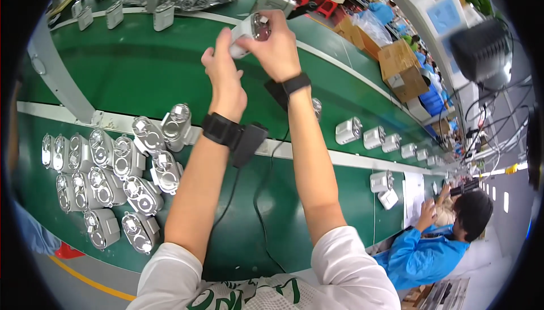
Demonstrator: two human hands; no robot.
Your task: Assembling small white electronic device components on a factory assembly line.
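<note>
Fourteen or so grey housings (105, 186) fill the left end of the near table (283, 196) in uneven rows, many showing shiny ends with round parts. Beyond them, three more units (164, 16) stand along the far edge of the green belt (141, 66), toward its left end. The left hand (222, 72) is raised over the belt, fingers half curled; one finger reaches up along the left side of the held housing (241, 38), though I cannot tell how firmly the others press.

That housing hangs in the air over the belt, toward its far edge, with its long axis slanting from lower left to upper right — the shiny end uppermost. The right hand (277, 46) is nearer to that end, closed around the housing with fingers over the top and thumb across the front; the left hand lies by the opposite, plain end.

Farther right, a line of housings (348, 131) follows the belt's near edge toward its right end. Two pale units (381, 181) sit on the near table's far edge, left of a white sheet (413, 196). Rightmost, a co-worker in a blue jacket (411, 256) sits at the table.
</note>
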